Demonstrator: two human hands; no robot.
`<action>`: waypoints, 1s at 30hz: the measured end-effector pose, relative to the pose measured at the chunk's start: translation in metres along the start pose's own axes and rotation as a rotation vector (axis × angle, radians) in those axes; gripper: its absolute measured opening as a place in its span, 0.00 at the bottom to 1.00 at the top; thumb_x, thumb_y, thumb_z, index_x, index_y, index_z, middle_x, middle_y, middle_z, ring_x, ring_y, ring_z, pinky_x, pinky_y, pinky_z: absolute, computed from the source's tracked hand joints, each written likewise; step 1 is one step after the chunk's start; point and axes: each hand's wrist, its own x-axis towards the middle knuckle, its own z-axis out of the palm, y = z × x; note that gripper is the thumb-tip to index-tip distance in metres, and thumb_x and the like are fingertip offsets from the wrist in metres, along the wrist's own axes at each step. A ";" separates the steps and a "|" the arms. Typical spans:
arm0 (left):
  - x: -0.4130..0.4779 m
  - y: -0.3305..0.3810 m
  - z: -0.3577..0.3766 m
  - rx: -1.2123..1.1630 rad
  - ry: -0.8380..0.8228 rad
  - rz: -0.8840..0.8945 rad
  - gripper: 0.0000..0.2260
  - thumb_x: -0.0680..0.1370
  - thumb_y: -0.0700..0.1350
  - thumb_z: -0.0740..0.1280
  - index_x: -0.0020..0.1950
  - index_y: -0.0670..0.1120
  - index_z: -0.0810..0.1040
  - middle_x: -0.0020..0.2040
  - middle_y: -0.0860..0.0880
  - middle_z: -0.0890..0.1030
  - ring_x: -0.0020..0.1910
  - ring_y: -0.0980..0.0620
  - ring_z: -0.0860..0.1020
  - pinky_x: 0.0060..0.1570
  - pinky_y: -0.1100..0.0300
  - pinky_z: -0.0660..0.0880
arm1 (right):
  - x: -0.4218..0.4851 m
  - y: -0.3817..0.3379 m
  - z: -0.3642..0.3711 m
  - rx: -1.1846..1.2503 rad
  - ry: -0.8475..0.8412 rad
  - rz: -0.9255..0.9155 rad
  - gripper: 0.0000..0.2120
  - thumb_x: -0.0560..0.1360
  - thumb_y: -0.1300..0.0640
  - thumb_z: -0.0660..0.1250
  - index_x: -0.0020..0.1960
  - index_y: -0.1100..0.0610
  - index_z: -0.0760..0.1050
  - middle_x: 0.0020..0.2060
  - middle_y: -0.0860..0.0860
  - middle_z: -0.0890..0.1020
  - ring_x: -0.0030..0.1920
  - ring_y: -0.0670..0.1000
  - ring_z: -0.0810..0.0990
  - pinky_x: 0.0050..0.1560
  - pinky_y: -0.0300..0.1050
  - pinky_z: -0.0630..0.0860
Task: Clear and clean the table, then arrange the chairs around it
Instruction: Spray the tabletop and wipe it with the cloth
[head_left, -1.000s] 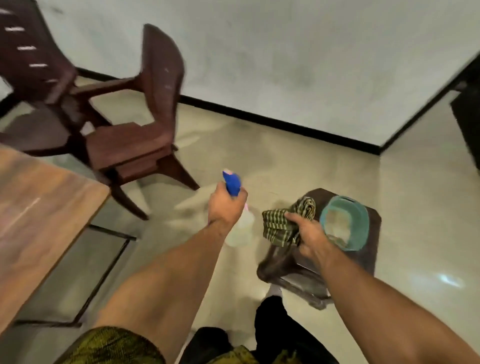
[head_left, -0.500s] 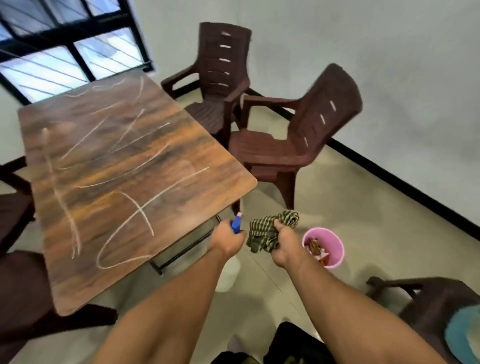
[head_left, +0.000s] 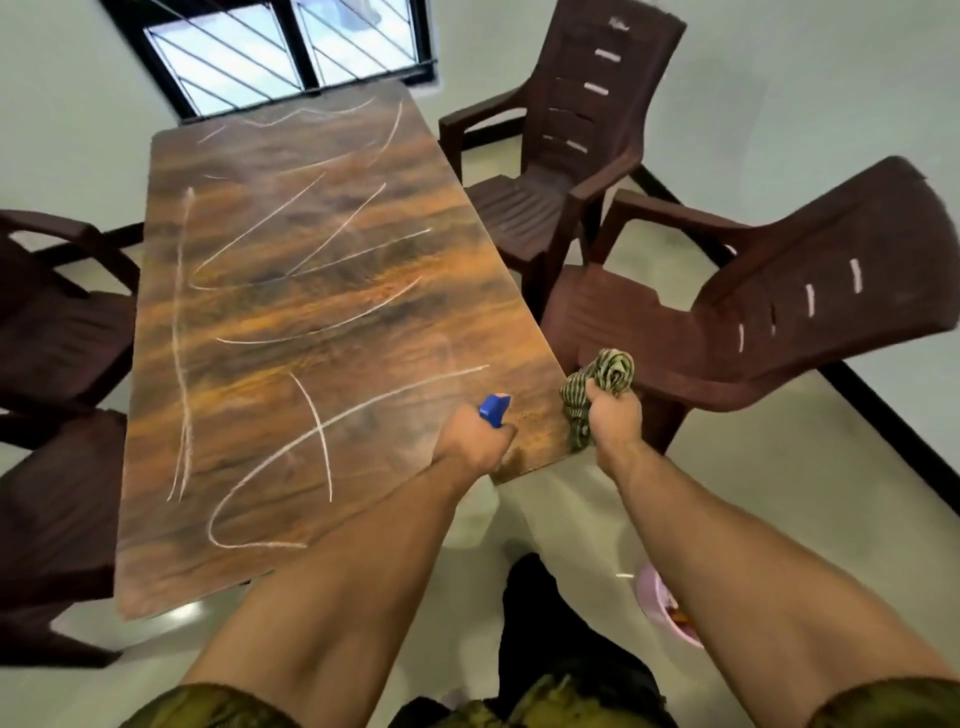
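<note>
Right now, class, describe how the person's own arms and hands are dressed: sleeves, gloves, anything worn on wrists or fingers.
Both arms are bare below short sleeves. The left sleeve and right sleeve are olive-green patterned fabric. The left hand and right hand are ungloved. No watch, bracelet or ring shows.

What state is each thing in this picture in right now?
Table: covered in white scrawls, unwiped.
Spray bottle: held in left hand, above table corner.
Cloth: bunched, gripped by right hand.
Near right chair: upright, turned askew to table.
Far right chair: upright, beside the table.
Pink bucket: on floor, partly hidden by arm.
</note>
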 end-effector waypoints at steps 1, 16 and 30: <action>0.010 0.008 0.000 0.015 0.006 -0.022 0.13 0.76 0.51 0.71 0.40 0.45 0.71 0.34 0.47 0.74 0.32 0.48 0.72 0.33 0.58 0.70 | 0.013 -0.008 0.007 -0.056 -0.015 -0.024 0.13 0.79 0.61 0.67 0.63 0.60 0.78 0.54 0.55 0.82 0.58 0.59 0.80 0.65 0.58 0.75; 0.132 0.095 -0.036 -0.182 0.167 -0.195 0.12 0.76 0.42 0.69 0.36 0.46 0.69 0.28 0.50 0.73 0.18 0.59 0.70 0.20 0.67 0.65 | 0.160 -0.090 0.149 -0.495 -0.297 -0.226 0.15 0.77 0.55 0.68 0.63 0.51 0.78 0.54 0.52 0.83 0.57 0.56 0.80 0.63 0.49 0.75; 0.164 0.080 -0.065 -0.105 0.147 -0.236 0.12 0.76 0.39 0.67 0.34 0.45 0.71 0.30 0.49 0.74 0.25 0.56 0.72 0.21 0.70 0.64 | 0.142 -0.021 0.169 -1.595 -0.864 -0.916 0.34 0.78 0.45 0.58 0.81 0.50 0.52 0.81 0.56 0.46 0.80 0.59 0.45 0.78 0.59 0.47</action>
